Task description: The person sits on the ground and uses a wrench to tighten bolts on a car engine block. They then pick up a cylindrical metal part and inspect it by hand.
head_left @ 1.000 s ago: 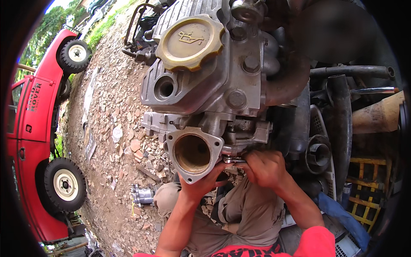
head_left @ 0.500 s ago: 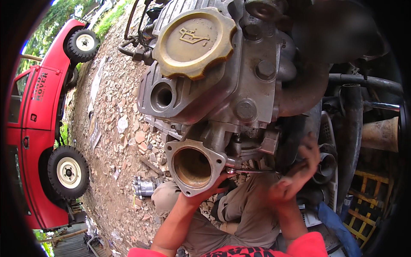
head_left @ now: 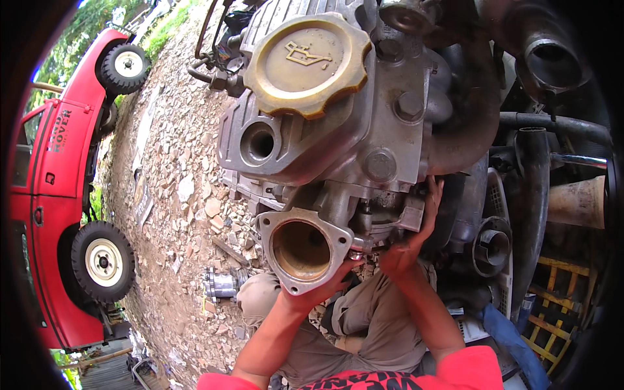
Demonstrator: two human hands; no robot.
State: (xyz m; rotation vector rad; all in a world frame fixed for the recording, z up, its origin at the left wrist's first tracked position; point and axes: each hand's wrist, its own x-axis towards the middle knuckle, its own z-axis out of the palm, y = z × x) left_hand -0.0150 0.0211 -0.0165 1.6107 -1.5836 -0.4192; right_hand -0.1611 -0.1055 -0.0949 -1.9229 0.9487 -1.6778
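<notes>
A greasy engine fills the middle, its large yellowed oil filler cap on the valve cover. Below it, a round pipe opening with a bolt-holed flange faces me. My left hand reaches up under this flange; its visible fingertips close at the shiny head of a wrench, the other fingers being hidden. My right hand lies against the engine's lower right side, fingers stretched upward beside a metal bracket. The wrench's handle is not visible behind that hand.
Stony ground lies to the left, with a silvery metal part near my knee. A red vehicle stands farther left. Pipes, a blue cloth and a yellow grille crowd the right side.
My right hand has moved left and up from beside the wrench handle to the engine's side. The engine appears slightly farther right, and my left hand stays under the flange.
</notes>
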